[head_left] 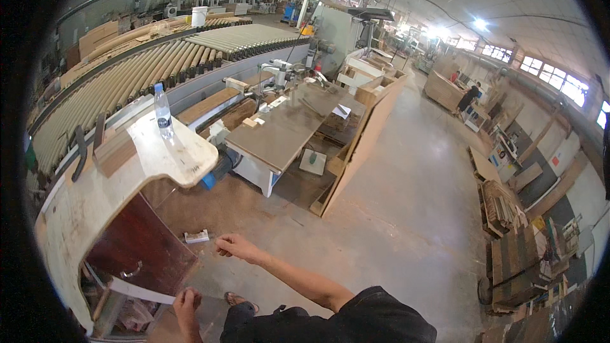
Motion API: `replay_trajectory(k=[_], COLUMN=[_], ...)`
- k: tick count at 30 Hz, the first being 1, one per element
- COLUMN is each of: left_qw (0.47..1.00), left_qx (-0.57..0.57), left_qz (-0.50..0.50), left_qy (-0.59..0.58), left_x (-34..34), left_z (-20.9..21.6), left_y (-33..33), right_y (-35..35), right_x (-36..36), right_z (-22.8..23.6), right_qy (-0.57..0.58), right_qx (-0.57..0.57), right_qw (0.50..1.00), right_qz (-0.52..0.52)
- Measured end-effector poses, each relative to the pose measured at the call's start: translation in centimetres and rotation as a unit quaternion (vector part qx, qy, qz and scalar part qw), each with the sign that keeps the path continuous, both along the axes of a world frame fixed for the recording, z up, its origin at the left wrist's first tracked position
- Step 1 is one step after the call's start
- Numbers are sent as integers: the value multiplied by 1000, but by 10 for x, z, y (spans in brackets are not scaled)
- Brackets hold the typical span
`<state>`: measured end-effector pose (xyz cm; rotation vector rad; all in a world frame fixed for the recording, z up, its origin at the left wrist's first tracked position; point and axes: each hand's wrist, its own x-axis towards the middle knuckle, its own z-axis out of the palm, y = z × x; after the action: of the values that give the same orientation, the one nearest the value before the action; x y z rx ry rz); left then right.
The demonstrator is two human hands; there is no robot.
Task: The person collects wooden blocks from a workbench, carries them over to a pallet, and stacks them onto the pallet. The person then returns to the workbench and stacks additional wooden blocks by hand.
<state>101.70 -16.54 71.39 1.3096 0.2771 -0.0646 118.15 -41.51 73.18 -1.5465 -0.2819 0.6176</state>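
Note:
Over the floor in front of me, my right hand (236, 246) hangs at the end of an outstretched bare arm. Its fingers are loosely curled, and no object shows in them. My left hand (187, 303) is low by the side of the workbench; its fingers are bent in and nothing shows in it. Nearest to the left hand is the bench's dark red door panel (136, 248) with a curved metal handle. A small white block-like piece (196, 236) lies on the floor beside the right hand. On the white-topped bench (95, 206) stand a clear water bottle (163, 114) and a wooden block (114, 152).
A machine with a flat brown table (279, 136) stands ahead, a tall board (365, 143) along its right side. Behind the bench runs a roller conveyor (146, 67) with a white bucket (199, 16). Stacked boards (515, 267) line the right; a person (469, 97) is farther off.

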Motion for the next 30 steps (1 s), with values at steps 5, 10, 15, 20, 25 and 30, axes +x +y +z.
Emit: replay_trajectory(k=[5,10,15,20,25,30], left_qw=[988,979,924,860,884,865], left_qx=[117,123,191,230,186,241], left_qz=[100,142,318,446,420,432], left_qy=[-11,-75,-93,-97,-83,-79], left_x=[90,180,245,298,347,360], left_z=[76,130,118,110,134,109], left_y=[39,65,98,142,176,211], right_y=[42,63,112,195,268,298], right_x=[73,139,224,310,346,347], right_z=[40,79,109,108,89,93], right_qy=[-30,-71,-142,-108,-94,-83], right_qx=[17,2,57,72,54,125], right_qw=[999,997,988,991,988,976], right_qz=[10,3,-7,27,110,161])
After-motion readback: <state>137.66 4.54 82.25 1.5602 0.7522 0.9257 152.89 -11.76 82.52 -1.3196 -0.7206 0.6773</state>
